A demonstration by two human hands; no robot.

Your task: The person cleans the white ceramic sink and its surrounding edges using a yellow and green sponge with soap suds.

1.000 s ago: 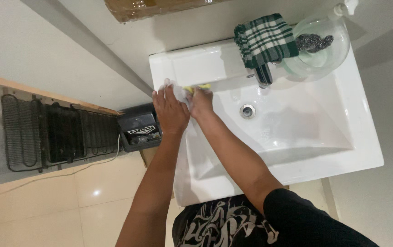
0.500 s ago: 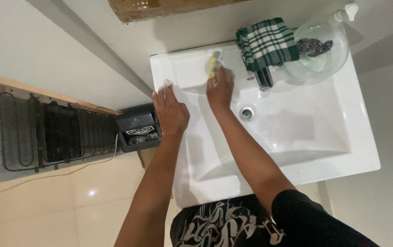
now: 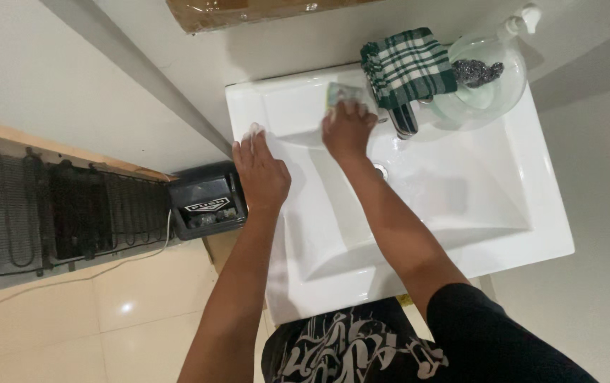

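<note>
My right hand [image 3: 348, 128] presses a sponge [image 3: 341, 92] flat against the back ledge of the white sink [image 3: 461, 234], fingers closed over it, just left of the tap [image 3: 404, 117] and the green checked cloth [image 3: 408, 66]. My left hand [image 3: 260, 171] rests open, palm down, on the sink's left rim, well apart from the right; a glass bowl [image 3: 486, 96] holding a steel scourer [image 3: 477, 71] sits beyond the cloth

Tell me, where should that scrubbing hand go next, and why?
Probably sideways along the back ledge of the white sink toward the tap. The right hand presses a sponge on the ledge just beside it, while the left hand braces on the rim.
</note>
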